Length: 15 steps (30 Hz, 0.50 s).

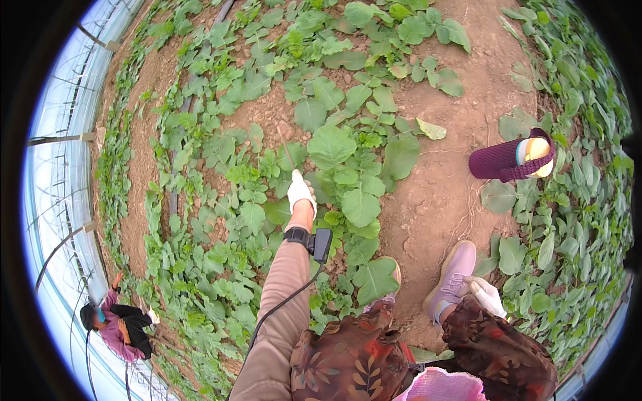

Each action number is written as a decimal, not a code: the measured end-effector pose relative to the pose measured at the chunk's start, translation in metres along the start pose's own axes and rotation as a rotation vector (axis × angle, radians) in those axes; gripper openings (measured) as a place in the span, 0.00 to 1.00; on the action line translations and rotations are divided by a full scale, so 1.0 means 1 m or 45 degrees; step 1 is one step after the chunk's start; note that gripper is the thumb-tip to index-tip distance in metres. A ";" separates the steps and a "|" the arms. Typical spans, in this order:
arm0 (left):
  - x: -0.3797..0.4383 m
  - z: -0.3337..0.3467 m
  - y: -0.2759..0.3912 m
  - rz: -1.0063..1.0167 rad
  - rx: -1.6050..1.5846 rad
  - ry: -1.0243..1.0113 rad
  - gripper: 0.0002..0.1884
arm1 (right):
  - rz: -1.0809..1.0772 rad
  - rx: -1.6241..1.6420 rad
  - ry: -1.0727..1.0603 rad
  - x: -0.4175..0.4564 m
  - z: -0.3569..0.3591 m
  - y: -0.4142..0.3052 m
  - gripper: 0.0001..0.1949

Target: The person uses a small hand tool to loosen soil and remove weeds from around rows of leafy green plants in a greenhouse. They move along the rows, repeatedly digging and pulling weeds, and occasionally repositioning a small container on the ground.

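Note:
My left hand (301, 194), in a white glove with the fingertips bare, reaches out over the leafy plants. It is closed on a thin stick or rod (286, 149), whose far end points up over bare soil; I cannot tell which. Broad green leaves (331, 146) lie just to the right of this hand. My right hand (482, 294), also in a white glove, rests low beside my right shoe (457, 274), its fingers bent near the trouser leg. Whether it holds anything is hidden.
A purple knitted holder (494, 159) with a bottle lies on the soil path at right. Dense leafy rows flank the path. Another person (123, 326) crouches at far left by the plastic greenhouse wall (57, 190). A dark hose (173, 193) runs among the left plants.

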<state>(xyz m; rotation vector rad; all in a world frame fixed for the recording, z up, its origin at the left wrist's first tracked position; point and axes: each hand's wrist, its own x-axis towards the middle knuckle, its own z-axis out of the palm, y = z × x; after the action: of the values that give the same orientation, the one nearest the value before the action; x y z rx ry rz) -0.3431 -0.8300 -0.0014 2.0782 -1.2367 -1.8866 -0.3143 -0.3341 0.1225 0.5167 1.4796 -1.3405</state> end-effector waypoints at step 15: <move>-0.193 0.002 0.094 1.328 0.429 -0.049 0.15 | -0.521 0.011 0.329 -0.054 -0.003 -0.033 0.17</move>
<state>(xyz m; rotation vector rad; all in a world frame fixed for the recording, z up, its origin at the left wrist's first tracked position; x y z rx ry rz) -0.3762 -0.7782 0.2048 1.0308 -2.1527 -1.2551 -0.3230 -0.3245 0.1845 0.4173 1.8641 -1.6425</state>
